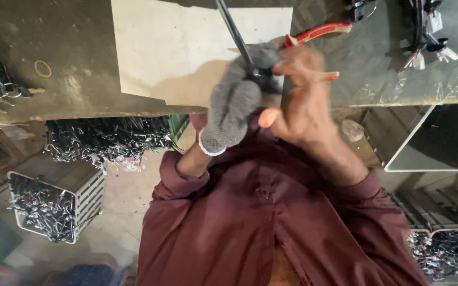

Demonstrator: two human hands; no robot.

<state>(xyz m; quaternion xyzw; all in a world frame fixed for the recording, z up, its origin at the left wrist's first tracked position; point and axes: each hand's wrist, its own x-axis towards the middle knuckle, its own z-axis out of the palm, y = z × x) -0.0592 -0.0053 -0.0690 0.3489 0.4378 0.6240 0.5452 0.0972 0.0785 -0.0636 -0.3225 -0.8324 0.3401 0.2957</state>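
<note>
The left hand [234,103] wears a grey knit glove and is closed around a thin dark rod [234,32], which rises from the fist toward the top edge of the view. The right hand [303,100] is bare and sits just beside the gloved hand, touching it near the fingertips. Its fingers are curled and motion-blurred, so whether they are clamped on anything cannot be told; they appear to lie against the red-handled pliers [316,34], whose handles project past the hand toward the upper right. Both hands are held together above the edge of the table [80,90]. A pale rectangular board [170,47] lies on the table behind the hands. A crate of dark metal parts [49,204] stands on the floor at the lower left.
</note>
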